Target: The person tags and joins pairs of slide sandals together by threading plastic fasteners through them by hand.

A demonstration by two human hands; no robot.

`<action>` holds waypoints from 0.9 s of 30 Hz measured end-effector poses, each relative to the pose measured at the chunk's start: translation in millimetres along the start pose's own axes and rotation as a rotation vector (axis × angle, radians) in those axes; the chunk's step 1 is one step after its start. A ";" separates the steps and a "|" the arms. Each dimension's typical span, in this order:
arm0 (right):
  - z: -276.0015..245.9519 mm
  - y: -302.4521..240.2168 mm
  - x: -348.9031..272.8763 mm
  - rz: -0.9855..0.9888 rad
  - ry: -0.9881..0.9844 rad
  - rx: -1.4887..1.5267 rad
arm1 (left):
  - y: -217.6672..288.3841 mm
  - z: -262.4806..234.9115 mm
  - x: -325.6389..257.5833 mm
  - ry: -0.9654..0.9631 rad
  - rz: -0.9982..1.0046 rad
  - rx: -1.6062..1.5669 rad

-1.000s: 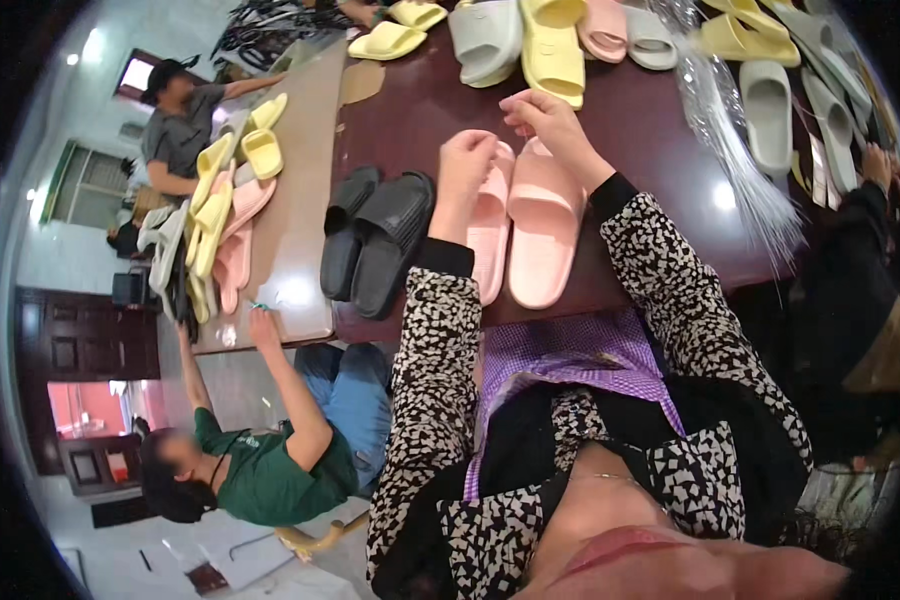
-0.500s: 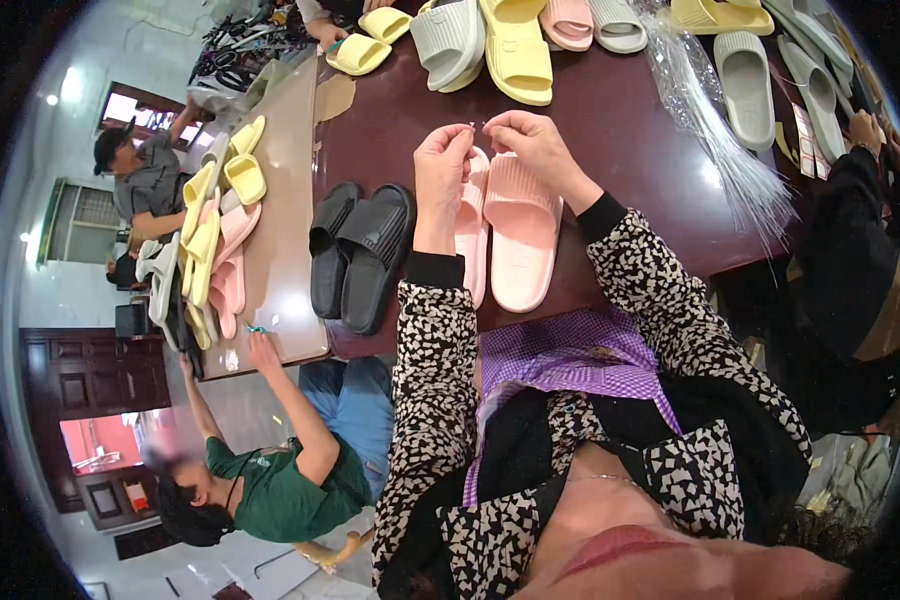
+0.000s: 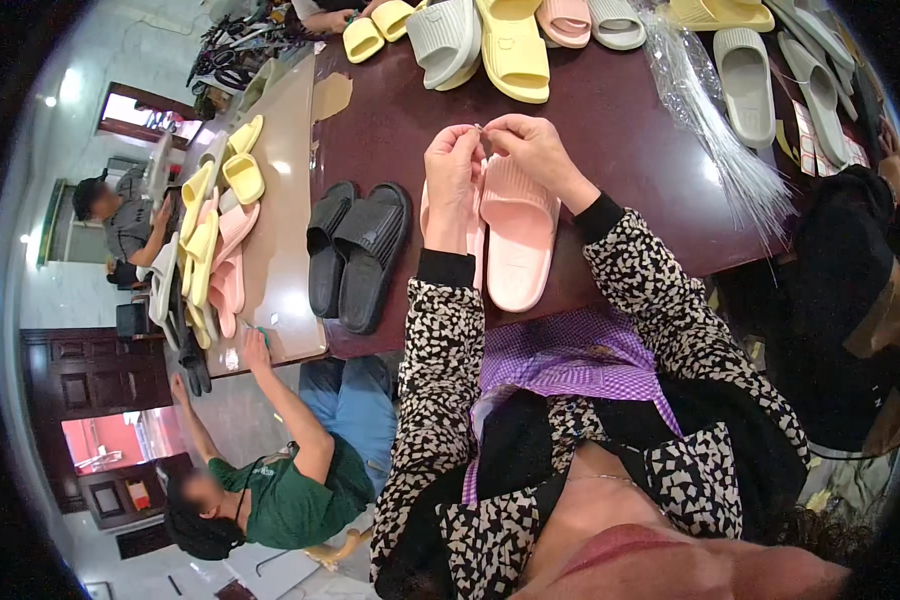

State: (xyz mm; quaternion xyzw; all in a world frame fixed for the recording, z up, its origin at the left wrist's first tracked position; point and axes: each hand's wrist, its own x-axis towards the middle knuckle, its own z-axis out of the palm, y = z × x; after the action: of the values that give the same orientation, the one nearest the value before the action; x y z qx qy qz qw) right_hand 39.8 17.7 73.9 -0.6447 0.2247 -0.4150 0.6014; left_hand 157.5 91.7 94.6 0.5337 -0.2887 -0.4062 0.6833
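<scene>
- Over the dark brown table (image 3: 630,150), your left hand (image 3: 452,170) and right hand (image 3: 530,150) meet fingertip to fingertip, pinching one small item (image 3: 482,132) between them; it is too small to identify.
- Under your hands lie two pink slides (image 3: 515,235), side by side and touching, toes pointing away from you; the left one is mostly hidden by your left hand and forearm.
- Just beside them to your left sit two black slides (image 3: 360,250), one overlapping the other, near the table's left edge.
- Along the far edge you have one grey slide (image 3: 442,38), one yellow slide (image 3: 510,45), one pink slide (image 3: 566,20) and another grey one (image 3: 615,22), packed closely.
- To your right, a bundle of clear plastic ties (image 3: 715,125) fans out toward the near edge, with one grey slide (image 3: 745,80) beyond it.
- Bare tabletop shows between the pink pair and the ties, and between your hands and the far row.
- On the lighter tan table (image 3: 285,240) to your left, yellow and pink slides (image 3: 220,230) are heaped; their count is unclear.
- Two other people sit at that table: one in a green shirt (image 3: 280,500) with a hand on its near edge, one in grey (image 3: 120,215) further off.
</scene>
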 end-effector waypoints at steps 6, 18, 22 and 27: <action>-2.5 2.2 2.7 0.006 0.006 -0.013 | -0.7 1.8 2.1 0.005 -0.018 -0.007; 8.2 -16.3 -2.5 -0.159 0.045 -0.324 | -5.1 0.0 0.1 0.045 0.161 0.026; 8.9 -21.4 -7.1 -0.165 0.033 -0.422 | -7.2 -1.3 -1.5 0.047 0.170 0.140; 8.0 -20.0 -5.3 -0.283 0.041 -0.590 | -12.0 -6.8 4.1 0.023 0.198 0.214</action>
State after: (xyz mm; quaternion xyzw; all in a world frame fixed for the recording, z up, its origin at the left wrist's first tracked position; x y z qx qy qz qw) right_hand 39.1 30.1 92.2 -0.8074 0.2554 -0.4244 0.3204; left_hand 162.3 90.3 81.0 0.5772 -0.3737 -0.2974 0.6624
